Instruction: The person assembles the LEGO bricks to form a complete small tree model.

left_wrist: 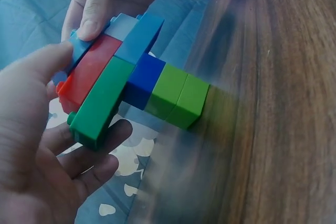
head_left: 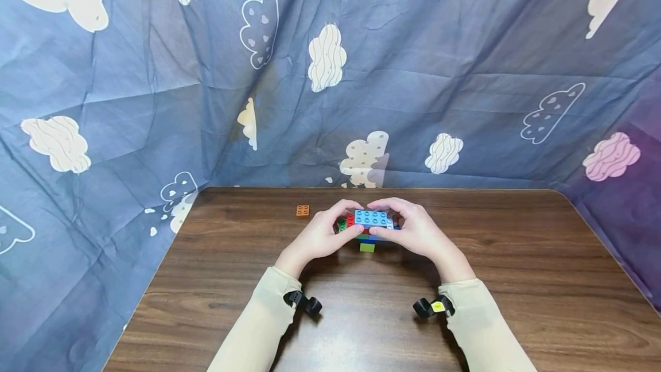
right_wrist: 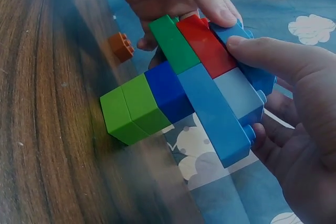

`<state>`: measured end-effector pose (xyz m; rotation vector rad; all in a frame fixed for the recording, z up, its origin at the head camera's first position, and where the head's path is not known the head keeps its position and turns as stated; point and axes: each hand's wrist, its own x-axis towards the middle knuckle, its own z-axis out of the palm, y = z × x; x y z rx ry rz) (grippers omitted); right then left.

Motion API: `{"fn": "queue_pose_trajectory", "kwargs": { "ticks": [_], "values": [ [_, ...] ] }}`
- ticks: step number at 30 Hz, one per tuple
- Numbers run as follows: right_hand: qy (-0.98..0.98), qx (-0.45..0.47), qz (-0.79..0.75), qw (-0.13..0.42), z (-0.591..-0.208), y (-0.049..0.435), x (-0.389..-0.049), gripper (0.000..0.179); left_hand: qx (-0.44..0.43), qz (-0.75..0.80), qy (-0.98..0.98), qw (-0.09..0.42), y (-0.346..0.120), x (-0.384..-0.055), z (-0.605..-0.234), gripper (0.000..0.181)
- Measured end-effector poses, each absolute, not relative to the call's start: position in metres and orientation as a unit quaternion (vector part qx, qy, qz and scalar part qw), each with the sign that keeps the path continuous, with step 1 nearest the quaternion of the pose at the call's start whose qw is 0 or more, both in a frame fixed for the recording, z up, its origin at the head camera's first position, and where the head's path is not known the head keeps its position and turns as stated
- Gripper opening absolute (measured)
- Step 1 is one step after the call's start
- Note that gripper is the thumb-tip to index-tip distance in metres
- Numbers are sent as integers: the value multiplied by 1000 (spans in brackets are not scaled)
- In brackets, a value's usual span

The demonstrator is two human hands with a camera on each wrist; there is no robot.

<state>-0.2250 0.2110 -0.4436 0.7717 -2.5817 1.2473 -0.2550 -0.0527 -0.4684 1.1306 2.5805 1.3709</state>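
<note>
A toy-brick structure stands on the table between both hands. Its narrow column has two lime green bricks (left_wrist: 178,95) at the bottom and a dark blue brick (right_wrist: 167,90) above. Wider layers sit on top: a green brick (left_wrist: 100,103) beside a blue brick (right_wrist: 215,116), then a red brick (right_wrist: 207,45) beside a pale brick (right_wrist: 239,94). Uppermost lies a light blue brick (head_left: 370,218). My left hand (head_left: 327,233) pinches its left end, thumb on the near side. My right hand (head_left: 419,229) pinches its right end likewise. The far fingers are partly hidden.
A small orange brick (head_left: 302,210) lies on the wooden table (head_left: 232,280), to the left beyond my left hand. Behind the table's far edge hangs a blue cloth (head_left: 413,73) with cloud prints. A small black camera is strapped to each wrist.
</note>
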Motion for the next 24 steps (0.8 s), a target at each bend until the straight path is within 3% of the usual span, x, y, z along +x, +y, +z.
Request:
{"fn": "queue_pose_trajectory", "kwargs": {
  "ticks": [12,24],
  "values": [
    [-852,243,457,78,-454,223,-229,37,358,445,821,12,-55,-255,-467,34],
    [-836,223,495,82,-469,222,-231,37,356,456,815,3,-54,-256,-472,33]
  ]
}}
